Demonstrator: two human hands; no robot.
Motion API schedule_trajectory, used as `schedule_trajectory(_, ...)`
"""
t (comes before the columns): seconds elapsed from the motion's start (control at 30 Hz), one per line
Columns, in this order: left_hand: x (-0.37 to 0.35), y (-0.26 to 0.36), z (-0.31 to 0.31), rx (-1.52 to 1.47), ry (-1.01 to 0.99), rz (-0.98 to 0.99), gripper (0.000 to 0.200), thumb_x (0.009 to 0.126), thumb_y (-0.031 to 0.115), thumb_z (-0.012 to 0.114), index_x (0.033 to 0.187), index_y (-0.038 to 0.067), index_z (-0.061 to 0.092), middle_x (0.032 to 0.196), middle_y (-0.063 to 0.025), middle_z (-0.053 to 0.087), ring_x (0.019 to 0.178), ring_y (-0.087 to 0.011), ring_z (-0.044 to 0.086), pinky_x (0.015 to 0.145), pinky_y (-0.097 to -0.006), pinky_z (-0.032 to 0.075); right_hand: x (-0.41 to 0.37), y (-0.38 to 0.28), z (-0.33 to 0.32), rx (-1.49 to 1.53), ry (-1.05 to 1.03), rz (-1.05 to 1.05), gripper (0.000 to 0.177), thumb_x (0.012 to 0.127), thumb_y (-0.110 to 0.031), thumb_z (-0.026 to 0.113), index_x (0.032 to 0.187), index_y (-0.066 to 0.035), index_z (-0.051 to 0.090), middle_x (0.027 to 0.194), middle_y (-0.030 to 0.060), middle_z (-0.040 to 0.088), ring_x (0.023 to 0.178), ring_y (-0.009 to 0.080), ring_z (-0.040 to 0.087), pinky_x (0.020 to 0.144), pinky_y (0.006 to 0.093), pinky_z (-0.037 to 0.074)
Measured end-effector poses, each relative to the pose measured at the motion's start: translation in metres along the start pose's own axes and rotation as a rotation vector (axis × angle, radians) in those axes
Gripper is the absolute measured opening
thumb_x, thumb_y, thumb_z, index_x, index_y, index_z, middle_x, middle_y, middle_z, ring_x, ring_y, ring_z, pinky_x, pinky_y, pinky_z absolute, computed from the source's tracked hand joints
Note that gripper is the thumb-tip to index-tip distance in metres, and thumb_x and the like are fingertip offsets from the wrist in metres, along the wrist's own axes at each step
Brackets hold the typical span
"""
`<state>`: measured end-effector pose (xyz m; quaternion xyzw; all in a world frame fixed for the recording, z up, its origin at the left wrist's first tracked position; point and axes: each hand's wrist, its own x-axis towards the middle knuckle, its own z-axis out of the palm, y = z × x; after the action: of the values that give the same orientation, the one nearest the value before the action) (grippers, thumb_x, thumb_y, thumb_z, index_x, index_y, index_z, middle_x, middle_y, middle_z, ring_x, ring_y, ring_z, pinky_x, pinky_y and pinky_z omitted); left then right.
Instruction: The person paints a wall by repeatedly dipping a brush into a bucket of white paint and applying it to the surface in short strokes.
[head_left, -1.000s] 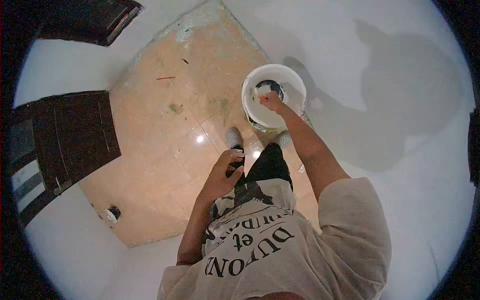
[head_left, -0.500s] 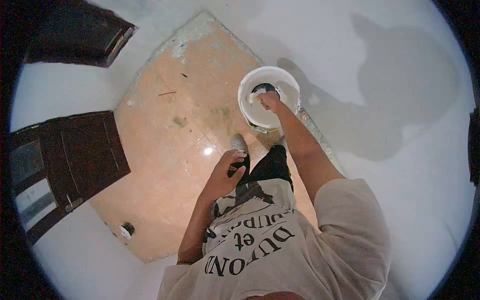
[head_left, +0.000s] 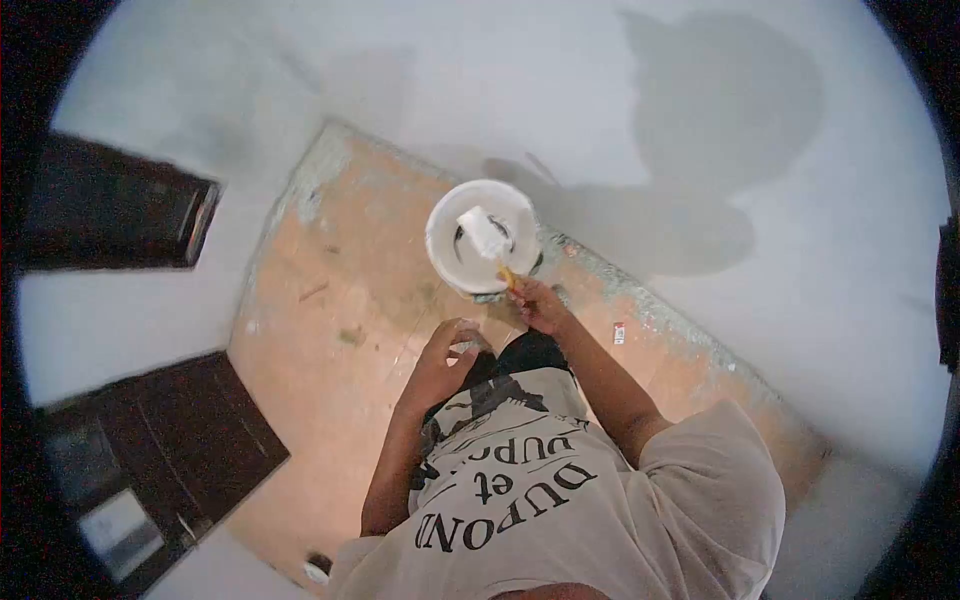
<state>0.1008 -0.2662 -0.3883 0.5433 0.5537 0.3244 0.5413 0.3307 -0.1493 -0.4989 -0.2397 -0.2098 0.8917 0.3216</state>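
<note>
A paint roller with a white sleeve (head_left: 484, 231) and a yellow-orange handle is in my right hand (head_left: 541, 304), whose fingers are wrapped round the handle. The roller's sleeve is over the mouth of a white bucket (head_left: 439, 254), which stands on the floor by the wall. Nothing shows in my left hand (head_left: 450, 352), held in front of my body to the left of my right hand with its fingers apart and curved. Whitish marks show on its fingertips.
Tiled floor (head_left: 300, 350) with stains lies around the bucket, edged by a white wall (head_left: 600, 120). A small red-and-white packet (head_left: 618, 333) is on the floor at right. Dark doors (head_left: 180, 430) stand at left, and a dark round item (head_left: 318, 566) lies at lower left.
My right hand has drawn back from inside the bucket, and the roller now shows above it. The view has turned and shifted. My left hand remains in front of my body.
</note>
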Motion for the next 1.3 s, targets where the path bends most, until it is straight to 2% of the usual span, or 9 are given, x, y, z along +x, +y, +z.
schedule_trajectory(0.07, 0.0, -0.005, -0.008, -0.032, 0.02, -0.044, 0.039, 0.093, 0.01, 0.061, 0.131, 0.007, 0.049, 0.129, -0.0097, 0.055, 0.115, -0.0231, 0.059, 0.088, -0.0357, 0.051, 0.018, 0.001, 0.02, -0.03, -0.004, 0.074, 0.044, 0.099, -0.028, 0.057, 0.135, -0.006, 0.046, 0.07, -0.0027, 0.047, 0.053, 0.0084, 0.043, 0.049, 0.0242, 0.037)
schedule_trajectory(0.13, -0.001, -0.005, -0.015, -0.027, 0.017, -0.093, 0.04, 0.095, 0.013, 0.06, 0.133, 0.007, 0.048, 0.131, -0.0089, 0.056, 0.119, -0.0235, 0.057, 0.093, -0.0384, 0.049, 0.026, -0.001, 0.04, -0.011, -0.233, 0.117, 0.04, 0.099, -0.025, 0.058, 0.132, -0.006, 0.047, 0.073, -0.0015, 0.051, 0.057, 0.0087, 0.046, 0.051, 0.0247, 0.039)
schedule_trajectory(0.27, -0.001, 0.007, -0.019, -0.07, 0.015, -0.087, 0.038, 0.095, 0.011, 0.059, 0.131, 0.008, 0.049, 0.128, -0.0087, 0.055, 0.12, -0.0224, 0.057, 0.094, -0.0377, 0.048, 0.023, -0.025, 0.084, -0.166, -0.194, 0.1, 0.031, 0.097, -0.021, 0.061, 0.121, -0.004, 0.052, 0.078, 0.0021, 0.056, 0.062, 0.0109, 0.052, 0.054, 0.0256, 0.043)
schedule_trajectory(0.5, -0.04, 0.034, -0.015, -0.061, 0.111, 0.008, 0.039, 0.091, 0.011, 0.063, 0.128, 0.005, 0.052, 0.122, -0.0073, 0.057, 0.111, -0.0194, 0.059, 0.088, -0.0333, 0.049, -0.003, -0.052, 0.136, -0.382, -0.243, -0.145, 0.035, 0.087, -0.001, 0.065, 0.121, 0.0, 0.056, 0.096, 0.0098, 0.066, 0.069, 0.0127, 0.054, 0.061, 0.0266, 0.042)
schedule_trajectory(0.63, -0.037, 0.059, -0.033, -0.068, 0.094, 0.035, 0.038, 0.09, 0.009, 0.063, 0.127, 0.004, 0.054, 0.123, -0.0089, 0.059, 0.113, -0.0194, 0.059, 0.087, -0.0327, 0.05, -0.024, -0.088, 0.165, -0.581, 0.066, -0.266, 0.032, 0.093, -0.008, 0.06, 0.124, -0.001, 0.054, 0.087, 0.0051, 0.06, 0.068, 0.012, 0.05, 0.062, 0.0256, 0.041)
schedule_trajectory(0.8, -0.035, 0.172, -0.078, 0.055, -0.026, 0.238, 0.038, 0.092, 0.008, 0.06, 0.129, 0.004, 0.052, 0.127, -0.0105, 0.056, 0.113, -0.0207, 0.061, 0.085, -0.0321, 0.051, -0.073, -0.169, 0.239, -0.746, 0.416, -0.516, 0.028, 0.104, -0.023, 0.049, 0.114, 0.0, 0.062, 0.079, 0.0012, 0.057, 0.065, 0.0078, 0.047, 0.06, 0.0227, 0.04)
schedule_trajectory(0.97, -0.026, 0.257, -0.111, 0.053, -0.062, 0.467, 0.041, 0.09, 0.005, 0.062, 0.13, 0.003, 0.052, 0.128, -0.011, 0.055, 0.114, -0.0213, 0.061, 0.085, -0.0318, 0.051, -0.118, -0.232, 0.307, -0.809, 0.658, -0.766, 0.019, 0.099, -0.013, 0.056, 0.11, 0.002, 0.062, 0.078, 0.0003, 0.058, 0.064, 0.0064, 0.049, 0.058, 0.023, 0.043)
schedule_trajectory(1.17, -0.053, 0.361, -0.13, 0.163, -0.017, 0.541, 0.044, 0.09, 0.004, 0.061, 0.132, 0.007, 0.052, 0.131, -0.0083, 0.055, 0.118, -0.0205, 0.058, 0.095, -0.0373, 0.048, -0.151, -0.282, 0.362, -0.847, 0.631, -0.958, 0.021, 0.096, -0.009, 0.06, 0.113, 0.002, 0.06, 0.079, -0.0004, 0.058, 0.065, 0.0067, 0.049, 0.058, 0.0236, 0.042)
schedule_trajectory(1.3, -0.063, 0.404, -0.129, 0.227, 0.026, 0.716, 0.042, 0.09, 0.005, 0.06, 0.131, 0.005, 0.052, 0.132, -0.0094, 0.053, 0.116, -0.02, 0.058, 0.092, -0.036, 0.05, -0.172, -0.303, 0.41, -1.106, 0.82, -1.151, 0.027, 0.094, -0.005, 0.061, 0.12, 0.0, 0.056, 0.074, 0.0011, 0.056, 0.063, 0.0081, 0.048, 0.057, 0.0256, 0.041)
